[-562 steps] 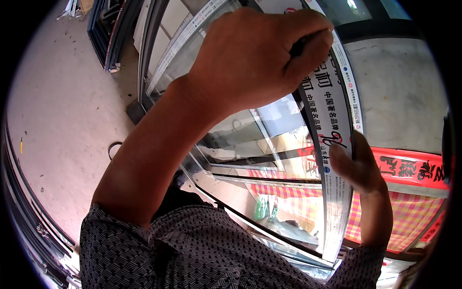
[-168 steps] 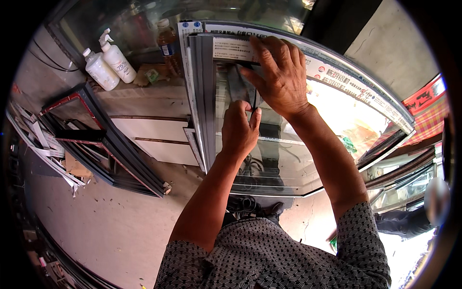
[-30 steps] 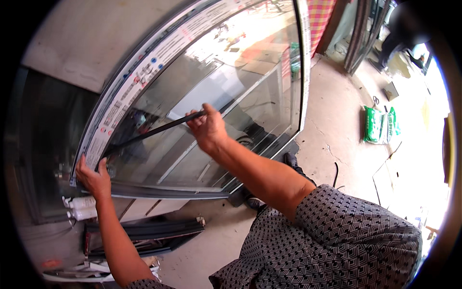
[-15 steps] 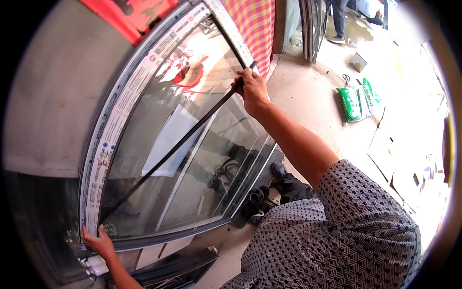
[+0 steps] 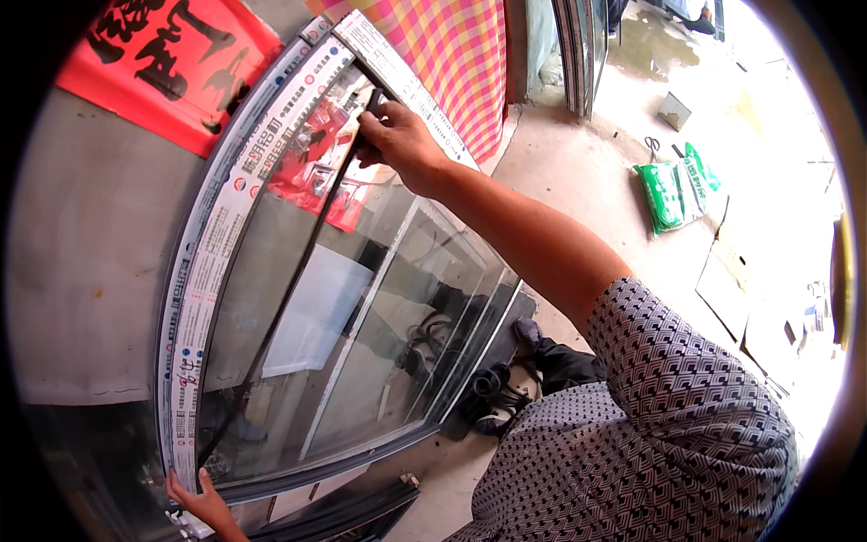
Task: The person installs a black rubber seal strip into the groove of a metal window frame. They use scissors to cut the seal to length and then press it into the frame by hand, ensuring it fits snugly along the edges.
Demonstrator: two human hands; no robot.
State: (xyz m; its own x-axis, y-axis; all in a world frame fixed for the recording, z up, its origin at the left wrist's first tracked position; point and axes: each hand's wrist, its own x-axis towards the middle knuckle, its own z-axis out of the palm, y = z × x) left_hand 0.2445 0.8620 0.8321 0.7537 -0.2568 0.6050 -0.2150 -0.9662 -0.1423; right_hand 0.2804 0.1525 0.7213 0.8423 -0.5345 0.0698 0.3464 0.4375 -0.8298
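A glazed window sash (image 5: 194, 298) leans in front of me, its pale frame covered with printed protective film. Across its glass runs a long thin black strip (image 5: 312, 244), from the lower left corner up toward the upper corner. Near its upper end my right hand (image 5: 397, 140) is closed around the strip, with a short end sticking out above the fingers. Down at the lower left corner my left hand (image 5: 206, 508) grips the frame edge, thumb on the inner side by the strip's lower end. Whether the thumb presses on the strip itself, I cannot make out.
A red sheet with black brushwork (image 5: 176, 68) and a checked pink-yellow cloth (image 5: 452, 54) lie beyond the sash. Green-and-white packages (image 5: 664, 194) and scissors (image 5: 652, 144) rest on the floor at right. Dark profiles (image 5: 352, 510) lie below the sash. Another person is partly visible at the top.
My right hand has moved left with the strip's upper end, so the strip now lies steeper and nearer the frame's left side. My left hand stays at the lower corner.
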